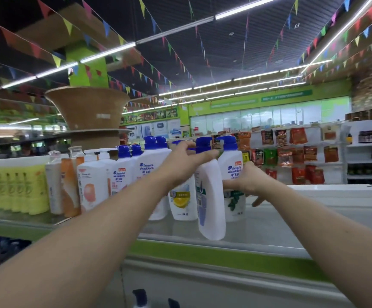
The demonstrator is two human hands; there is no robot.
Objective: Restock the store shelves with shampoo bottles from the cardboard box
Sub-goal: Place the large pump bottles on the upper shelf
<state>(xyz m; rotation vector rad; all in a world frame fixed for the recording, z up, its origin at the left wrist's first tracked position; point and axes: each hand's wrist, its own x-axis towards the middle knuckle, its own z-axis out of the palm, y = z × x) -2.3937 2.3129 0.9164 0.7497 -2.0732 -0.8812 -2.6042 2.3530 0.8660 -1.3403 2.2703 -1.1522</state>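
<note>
**Bottle heading for the end of the row**

Two bare forearms reach in from the bottom corners, and at the lower edge a couple of dark pump tops [141,295] peek in; what they belong to, I can't tell. Up ahead, the left hand [187,160] is wrapped round the neck of a white shampoo bottle [211,203], just under its blue cap. The bottle hangs tilted, its base swung toward the shelf's front edge and seemingly off the surface. My read is that it's lined up for the gap in the row. The right hand [248,180] clasps the end bottle [231,167], thumb across its front, one finger pointing down loose — steadying the neighbour so nothing topples, I'd judge.

The shelf [280,221] is a pale, glossy top deck with a green strip along its front edge. Blue-capped bottles stand mid-shelf, with pump bottles [91,185] and yellow bottles [18,187] toward its left end. Beyond, snack packets [298,152] hang on white racks, and bunting [136,70] and strip lights [236,82] cross a dark ceiling. No cardboard box is in view.
</note>
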